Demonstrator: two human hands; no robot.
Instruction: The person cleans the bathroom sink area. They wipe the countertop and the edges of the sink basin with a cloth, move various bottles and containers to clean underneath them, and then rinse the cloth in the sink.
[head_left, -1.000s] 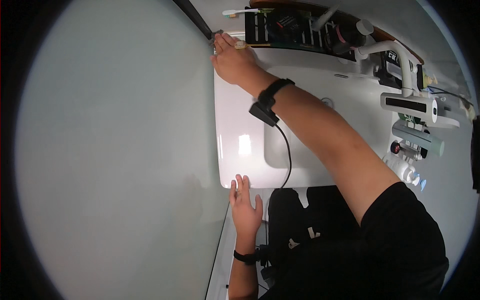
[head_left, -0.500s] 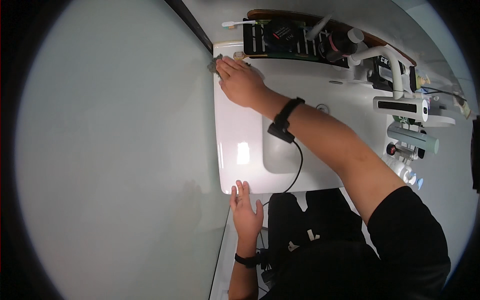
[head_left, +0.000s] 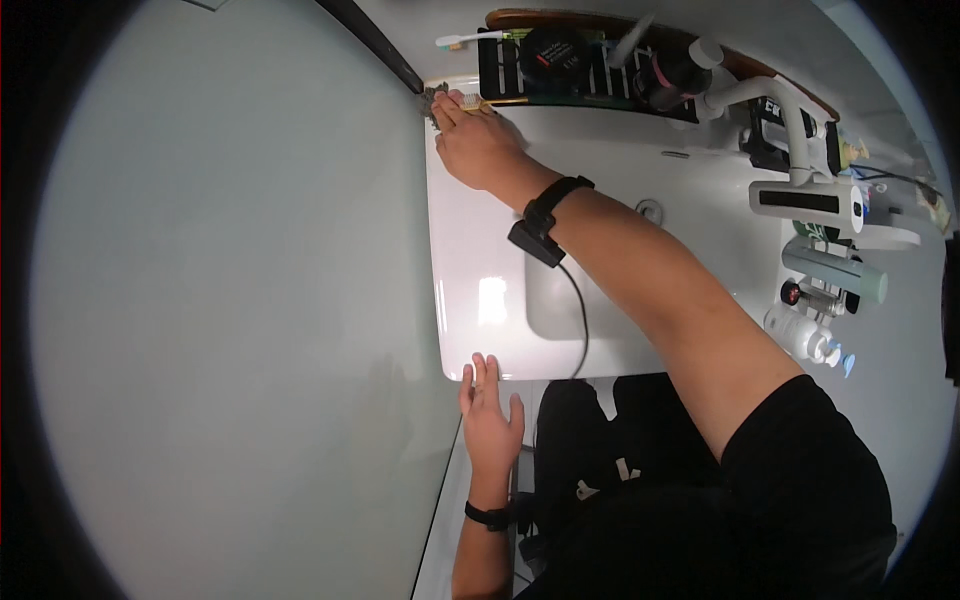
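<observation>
At the far left corner of a white washbasin (head_left: 465, 240), my right hand (head_left: 477, 145) presses down on a crumpled grey cloth (head_left: 433, 102) with its fingers bent over it. Most of the cloth is hidden beneath the fingers; its rough edge sticks out toward the wall. A yellowish toothbrush (head_left: 480, 102) lies just beyond these fingers, its head close to them. My left hand (head_left: 490, 415) rests its outstretched fingertips on the basin's near left edge, thumb apart, and holds nothing.
Along the back stands a black slatted rack (head_left: 500, 75) with a round black container (head_left: 555, 60), a dark bottle (head_left: 678, 75) and a white toothbrush (head_left: 470, 41). The white faucet (head_left: 805, 200) and several bottles line the right. A pale glass panel (head_left: 250, 300) borders the left.
My right hand has slid slightly farther away along the basin's left rim, with the cloth under it. My left hand stays at the near edge.
</observation>
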